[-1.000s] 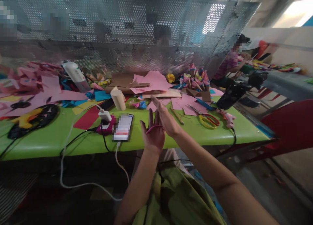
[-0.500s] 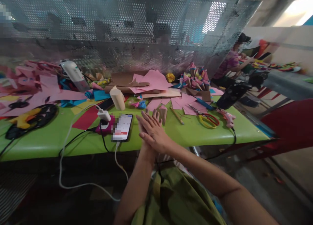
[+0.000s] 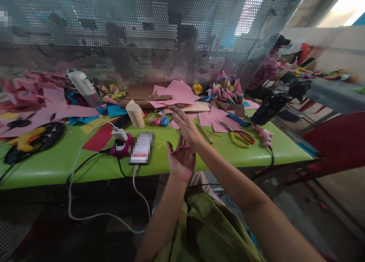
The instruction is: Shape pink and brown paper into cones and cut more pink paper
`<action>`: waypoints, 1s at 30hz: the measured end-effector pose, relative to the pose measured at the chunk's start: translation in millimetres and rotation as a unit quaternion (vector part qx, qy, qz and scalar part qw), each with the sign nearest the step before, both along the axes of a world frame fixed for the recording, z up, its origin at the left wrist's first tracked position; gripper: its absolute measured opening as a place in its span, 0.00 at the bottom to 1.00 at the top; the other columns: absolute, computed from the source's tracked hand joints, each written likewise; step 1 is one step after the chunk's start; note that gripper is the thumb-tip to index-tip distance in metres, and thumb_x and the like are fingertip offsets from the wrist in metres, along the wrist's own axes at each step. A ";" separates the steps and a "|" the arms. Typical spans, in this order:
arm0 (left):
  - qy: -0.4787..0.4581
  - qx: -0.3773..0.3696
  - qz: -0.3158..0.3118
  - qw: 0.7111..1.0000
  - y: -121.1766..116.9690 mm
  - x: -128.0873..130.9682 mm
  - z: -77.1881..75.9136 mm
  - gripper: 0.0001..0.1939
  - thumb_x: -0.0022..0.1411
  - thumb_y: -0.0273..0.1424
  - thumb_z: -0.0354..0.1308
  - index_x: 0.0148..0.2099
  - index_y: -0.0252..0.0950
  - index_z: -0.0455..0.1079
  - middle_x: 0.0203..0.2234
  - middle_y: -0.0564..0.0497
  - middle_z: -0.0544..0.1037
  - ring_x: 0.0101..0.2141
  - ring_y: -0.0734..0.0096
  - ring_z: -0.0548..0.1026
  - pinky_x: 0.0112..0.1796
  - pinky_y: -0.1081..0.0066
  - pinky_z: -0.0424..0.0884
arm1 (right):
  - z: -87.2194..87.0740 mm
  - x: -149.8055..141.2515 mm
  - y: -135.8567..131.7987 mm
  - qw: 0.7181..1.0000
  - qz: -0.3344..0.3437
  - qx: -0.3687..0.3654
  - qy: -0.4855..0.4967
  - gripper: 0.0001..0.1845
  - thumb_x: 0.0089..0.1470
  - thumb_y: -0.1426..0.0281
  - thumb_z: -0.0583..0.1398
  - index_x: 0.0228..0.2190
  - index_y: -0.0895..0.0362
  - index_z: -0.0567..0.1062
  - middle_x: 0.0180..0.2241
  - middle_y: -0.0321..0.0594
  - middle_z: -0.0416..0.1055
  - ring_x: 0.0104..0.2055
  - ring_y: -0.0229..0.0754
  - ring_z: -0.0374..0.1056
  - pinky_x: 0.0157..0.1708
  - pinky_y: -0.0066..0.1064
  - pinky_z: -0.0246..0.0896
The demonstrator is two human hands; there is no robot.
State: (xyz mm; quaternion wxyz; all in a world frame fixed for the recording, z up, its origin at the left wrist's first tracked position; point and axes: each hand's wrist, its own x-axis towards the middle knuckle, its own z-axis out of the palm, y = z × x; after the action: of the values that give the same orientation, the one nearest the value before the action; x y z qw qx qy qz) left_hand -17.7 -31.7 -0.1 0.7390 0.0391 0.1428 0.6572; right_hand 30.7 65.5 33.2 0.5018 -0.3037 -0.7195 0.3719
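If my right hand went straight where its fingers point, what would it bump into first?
The right hand would probably meet the pink paper towards the back of the green table first, though the hand's height is unclear, so it might pass over.

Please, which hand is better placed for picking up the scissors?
Probably the right hand: its arm lies between the scissors and the left hand, which has a pink-edged piece against it.

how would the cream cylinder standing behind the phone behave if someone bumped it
The cream cylinder would probably tip if bumped near the top, as it stands on end and is taller than wide. Once down, it would likely roll, since its side is rounded. A low push might just slide it, because the green tabletop looks smooth and glossy.
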 end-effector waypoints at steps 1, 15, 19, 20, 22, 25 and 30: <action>0.001 -0.001 0.004 1.000 1.6 -1.2 0.2 0.34 0.72 0.52 0.37 0.62 0.36 0.69 0.61 0.40 0.73 0.63 0.60 0.68 0.56 0.62 0.70 | 2.2 5.3 -2.3 1.000 0.008 -0.001 0.004 0.26 0.64 0.51 0.55 0.58 0.50 0.73 0.61 0.42 0.69 0.64 0.48 0.63 0.64 0.43 0.56; 0.127 0.019 0.027 0.991 10.2 -2.0 12.9 0.31 0.71 0.52 0.38 0.56 0.40 0.74 0.49 0.45 0.80 0.57 0.61 0.74 0.58 0.59 0.69 | -20.3 55.9 -43.8 0.983 0.006 0.132 -0.128 0.03 0.56 0.66 0.67 0.33 0.51 0.82 0.37 0.41 0.78 0.44 0.48 0.71 0.50 0.43 0.65; 0.167 0.051 0.011 0.985 14.0 4.6 13.2 0.31 0.69 0.55 0.41 0.58 0.43 0.72 0.54 0.45 0.77 0.59 0.61 0.71 0.58 0.60 0.69 | -16.0 63.8 -40.6 0.986 0.004 0.103 -0.133 0.04 0.56 0.65 0.67 0.33 0.52 0.82 0.34 0.40 0.77 0.40 0.46 0.70 0.46 0.41 0.64; 0.168 0.056 0.005 0.984 14.9 6.6 13.2 0.31 0.69 0.55 0.41 0.59 0.43 0.72 0.55 0.45 0.77 0.59 0.61 0.71 0.58 0.60 0.69 | -15.1 66.2 -40.0 0.987 0.004 0.096 -0.130 0.04 0.56 0.65 0.67 0.32 0.52 0.81 0.34 0.40 0.77 0.40 0.46 0.70 0.46 0.40 0.63; 0.166 0.064 -0.007 0.984 16.2 11.3 13.2 0.31 0.69 0.54 0.40 0.60 0.44 0.71 0.57 0.46 0.76 0.60 0.61 0.70 0.58 0.60 0.68 | -14.6 70.5 -38.9 0.991 0.000 0.079 -0.111 0.05 0.55 0.65 0.67 0.31 0.53 0.81 0.34 0.39 0.77 0.40 0.46 0.70 0.45 0.39 0.63; 0.178 0.073 -0.024 0.981 17.3 19.9 12.3 0.31 0.70 0.54 0.38 0.60 0.45 0.71 0.57 0.47 0.76 0.62 0.61 0.69 0.57 0.60 0.68 | -17.1 75.6 -38.2 0.997 -0.010 0.049 -0.065 0.07 0.54 0.63 0.67 0.28 0.54 0.80 0.31 0.39 0.76 0.37 0.44 0.69 0.41 0.37 0.62; 0.251 0.041 -0.027 0.967 28.5 20.1 1.0 0.30 0.70 0.53 0.39 0.56 0.42 0.73 0.57 0.46 0.76 0.59 0.60 0.71 0.49 0.63 0.71 | -23.3 89.2 -35.0 0.993 -0.028 -0.087 0.081 0.14 0.50 0.56 0.69 0.29 0.53 0.77 0.25 0.34 0.71 0.28 0.39 0.65 0.31 0.32 0.62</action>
State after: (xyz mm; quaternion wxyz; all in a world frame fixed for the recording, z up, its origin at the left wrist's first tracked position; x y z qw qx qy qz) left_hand 2.4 -3.2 0.9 0.6946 0.2373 0.2957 0.6113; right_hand 119.9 30.5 9.8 0.5399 -0.3351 -0.6328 0.4425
